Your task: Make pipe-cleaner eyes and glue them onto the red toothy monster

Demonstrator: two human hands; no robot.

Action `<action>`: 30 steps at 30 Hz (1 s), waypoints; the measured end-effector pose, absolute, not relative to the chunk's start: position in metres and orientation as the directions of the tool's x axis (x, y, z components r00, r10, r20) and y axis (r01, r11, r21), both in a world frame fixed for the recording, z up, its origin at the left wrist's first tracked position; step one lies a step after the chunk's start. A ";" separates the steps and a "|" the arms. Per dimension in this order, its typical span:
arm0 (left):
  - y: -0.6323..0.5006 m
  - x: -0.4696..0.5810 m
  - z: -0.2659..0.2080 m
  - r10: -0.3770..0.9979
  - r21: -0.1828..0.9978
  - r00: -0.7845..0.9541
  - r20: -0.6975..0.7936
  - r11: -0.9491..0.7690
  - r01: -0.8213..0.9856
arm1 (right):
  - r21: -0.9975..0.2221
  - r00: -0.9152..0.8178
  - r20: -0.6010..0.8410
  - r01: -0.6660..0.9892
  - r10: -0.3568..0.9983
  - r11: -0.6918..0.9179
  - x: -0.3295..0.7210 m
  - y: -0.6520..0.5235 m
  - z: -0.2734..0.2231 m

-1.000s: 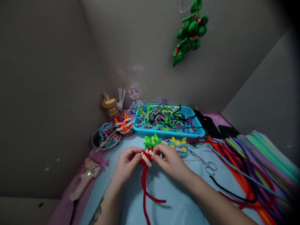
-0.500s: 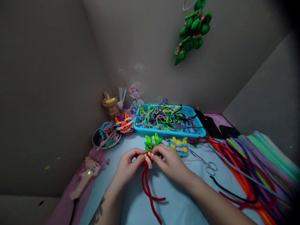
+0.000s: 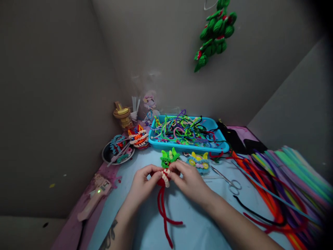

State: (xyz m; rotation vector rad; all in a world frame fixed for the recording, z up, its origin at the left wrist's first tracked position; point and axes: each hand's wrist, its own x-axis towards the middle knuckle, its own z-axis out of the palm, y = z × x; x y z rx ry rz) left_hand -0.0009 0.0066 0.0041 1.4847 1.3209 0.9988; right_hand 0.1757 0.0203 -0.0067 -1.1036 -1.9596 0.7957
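Between my two hands is a small red and cream pipe-cleaner figure [image 3: 165, 177], its cream part curving down the front. Two long red pipe-cleaner ends [image 3: 164, 215] hang from it over the blue mat. My left hand [image 3: 146, 180] pinches its left side with thumb and forefinger. On the other side my right hand [image 3: 187, 177] grips it the same way, and the fingers hide part of it. Directly behind the hands is a green pipe-cleaner head [image 3: 169, 158] with an eye and horns; whether it joins the red piece I cannot tell.
A blue tray [image 3: 187, 149] of pipe-cleaner scraps stands at the back. Scissors [image 3: 229, 181] and a blue and yellow figure [image 3: 199, 162] lie to the right, near loose pipe cleaners [image 3: 299, 184]. Leftward are a metal bowl [image 3: 106, 158] and a pink glue gun [image 3: 94, 201].
The hanging red ends have swung slightly left at their tips. Both hands keep nearly the same grip and place.
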 end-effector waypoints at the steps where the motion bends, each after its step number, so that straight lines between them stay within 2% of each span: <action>1: 0.007 -0.001 0.005 0.993 0.957 0.119 0.014 -0.048 0.287 | -0.790 -0.362 0.297 0.426 0.884 0.440 0.176 0.020 -0.007; 6: 0.007 -0.002 0.006 0.986 0.961 0.166 -0.017 -0.030 0.276 | -0.821 -0.369 0.276 0.389 0.887 0.417 0.177 0.023 -0.010; 12: 0.008 -0.006 0.001 0.971 0.981 0.228 -0.072 0.028 0.191 | -0.904 -0.409 0.152 0.310 0.900 0.294 0.177 0.027 -0.012; 15: 0.007 -0.005 -0.003 0.962 0.992 0.249 -0.116 0.124 -0.018 | -0.976 -0.437 0.042 0.173 0.898 0.130 0.177 0.028 -0.014; 19: 0.008 -0.004 -0.005 0.955 0.952 0.246 -0.167 0.221 -0.212 | -0.988 -0.610 -0.101 -0.030 0.786 -0.150 0.178 0.027 -0.013; 22: 0.011 -0.005 -0.006 0.965 0.906 0.174 -0.197 0.247 -0.343 | -0.903 -0.611 -0.192 -0.197 0.768 -0.383 0.178 0.027 -0.012; 24: 0.014 -0.007 -0.007 0.952 0.844 0.158 -0.261 0.304 -0.442 | -0.766 -0.570 -0.226 -0.397 0.790 -0.506 0.177 0.028 -0.013; 27: 0.017 -0.007 -0.009 0.920 0.751 0.257 -0.296 0.390 -0.533 | -0.555 -0.515 -0.247 -0.620 0.821 -0.555 0.174 0.032 -0.018; 30: 0.016 -0.003 -0.010 0.926 0.692 0.293 -0.240 0.375 -0.617 | -0.458 -0.464 -0.299 -0.697 0.834 -0.552 0.170 0.034 -0.023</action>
